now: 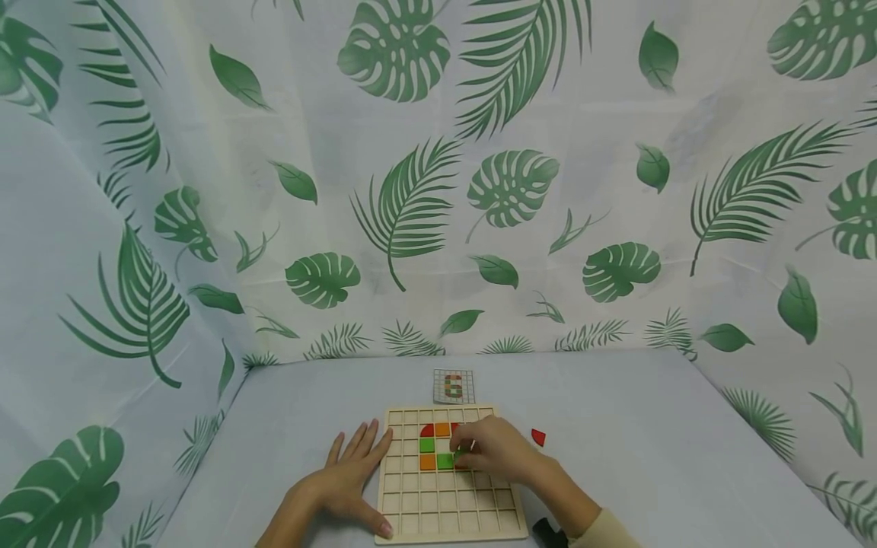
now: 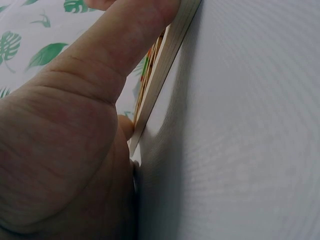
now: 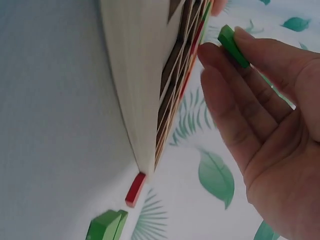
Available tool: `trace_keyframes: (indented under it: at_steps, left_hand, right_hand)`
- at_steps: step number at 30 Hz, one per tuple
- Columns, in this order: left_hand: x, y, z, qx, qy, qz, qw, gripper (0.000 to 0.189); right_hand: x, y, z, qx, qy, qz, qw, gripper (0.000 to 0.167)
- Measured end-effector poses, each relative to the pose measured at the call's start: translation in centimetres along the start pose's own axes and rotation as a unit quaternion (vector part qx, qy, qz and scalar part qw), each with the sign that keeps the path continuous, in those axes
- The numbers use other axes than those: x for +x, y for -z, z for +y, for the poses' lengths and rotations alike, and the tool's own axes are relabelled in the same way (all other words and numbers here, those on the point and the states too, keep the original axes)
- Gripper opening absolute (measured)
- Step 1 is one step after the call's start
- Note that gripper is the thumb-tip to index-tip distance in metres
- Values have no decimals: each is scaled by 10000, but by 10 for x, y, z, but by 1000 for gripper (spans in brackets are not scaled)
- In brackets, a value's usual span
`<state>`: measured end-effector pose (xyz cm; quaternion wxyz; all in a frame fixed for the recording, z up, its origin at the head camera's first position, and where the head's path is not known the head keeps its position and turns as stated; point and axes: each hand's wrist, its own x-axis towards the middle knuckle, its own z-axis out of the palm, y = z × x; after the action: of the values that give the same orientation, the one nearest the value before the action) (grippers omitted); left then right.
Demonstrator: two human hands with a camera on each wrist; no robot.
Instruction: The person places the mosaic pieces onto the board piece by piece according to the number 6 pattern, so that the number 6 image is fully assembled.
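A wooden grid board (image 1: 448, 539) lies on the table with several coloured tiles in its upper cells. Along its left edge rests my left hand (image 1: 342, 487), fingers spread and thumb at the near left corner. My right hand (image 1: 503, 450) is over the board's right side, pinching a small green block (image 3: 233, 46) between thumb and fingers. Around it sit a red rounded tile (image 1: 427, 431), an orange tile (image 1: 441, 429), a green tile (image 1: 428, 445), a second orange tile (image 1: 428, 462) and another green tile (image 1: 444, 461). My right fingers partly hide the tiles beneath them.
Behind the board lies a pattern card (image 1: 454, 387) showing a coloured figure on a grid. A loose red piece (image 1: 538, 437) is right of the board. In the right wrist view, green blocks (image 3: 105, 226) lie near it. A dark object (image 1: 550, 533) shows by my right forearm.
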<state>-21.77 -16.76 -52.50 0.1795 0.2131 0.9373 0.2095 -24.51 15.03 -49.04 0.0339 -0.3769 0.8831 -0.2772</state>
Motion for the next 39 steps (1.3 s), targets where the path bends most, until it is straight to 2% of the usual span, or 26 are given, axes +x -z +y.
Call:
trace_keyframes:
  at_steps: [3,6,11,15,26,33,39]
  left_hand:
    - [-1,1,1,-31,0,2,10000,147]
    - [-2,2,2,-49,-18,25,10000,147]
    - [-2,1,2,-59,-45,26,10000,147]
    - [-2,1,1,-72,-66,26,9999,147]
    - [-3,0,-3,-80,-216,66,9997,147]
    - [-4,1,-1,-107,-222,79,9997,147]
    - [-4,2,1,-72,-158,50,9998,147]
  right_hand:
    - [3,-3,-2,-46,-7,-43,10000,11]
    - [6,-5,-3,162,13,-154,9997,11]
    - [10,-3,-8,408,314,-198,9985,12]
    - [13,-2,-15,332,487,-171,9981,15]
    - [27,-5,-36,165,536,-320,9979,14]
    - [37,-4,-47,-110,220,-497,9985,10]
    - [37,-11,-45,-2,1,-760,9971,13]
